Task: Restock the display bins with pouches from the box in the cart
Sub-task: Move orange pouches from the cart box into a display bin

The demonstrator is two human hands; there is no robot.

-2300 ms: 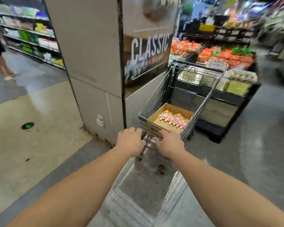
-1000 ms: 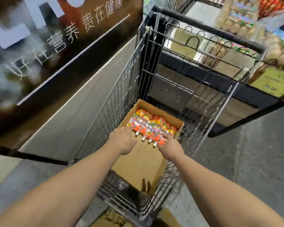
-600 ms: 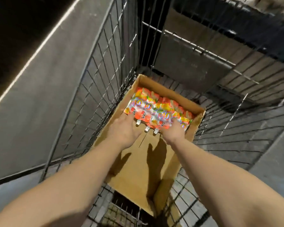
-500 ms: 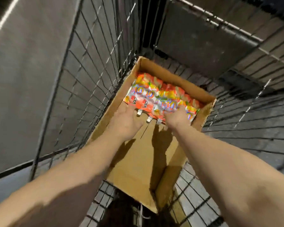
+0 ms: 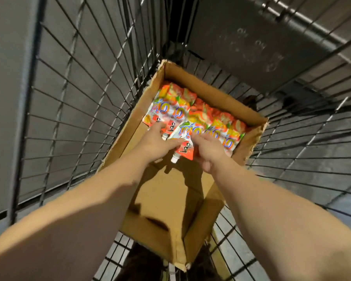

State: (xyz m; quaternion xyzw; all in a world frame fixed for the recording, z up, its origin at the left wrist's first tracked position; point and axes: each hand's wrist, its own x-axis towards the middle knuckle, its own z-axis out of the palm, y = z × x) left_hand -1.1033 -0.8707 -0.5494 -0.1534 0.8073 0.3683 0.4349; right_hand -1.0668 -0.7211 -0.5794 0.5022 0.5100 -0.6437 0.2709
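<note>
A brown cardboard box [image 5: 193,216] lies in the wire cart [image 5: 85,82]. Several orange and white spouted pouches [image 5: 213,120] fill its far end. Both of my hands are inside the box. My left hand [image 5: 155,144] rests on the left pouches with a finger stretched forward, and its thumb presses on one tilted pouch [image 5: 183,138]. My right hand [image 5: 210,152] curls its fingers round the right edge of that same pouch. The pouch's white spout points toward me, raised off the box floor.
The near half of the box holds no pouches. Wire cart walls rise on the left, right and far sides. A grey pillar face [image 5: 6,98] stands beyond the left wall. A dark display base [image 5: 261,37] is past the cart's far end.
I walked up to the cart and leaned over it. Both hands left the cart handle and reached into the box; one middle pouch now sits tilted up between them.
</note>
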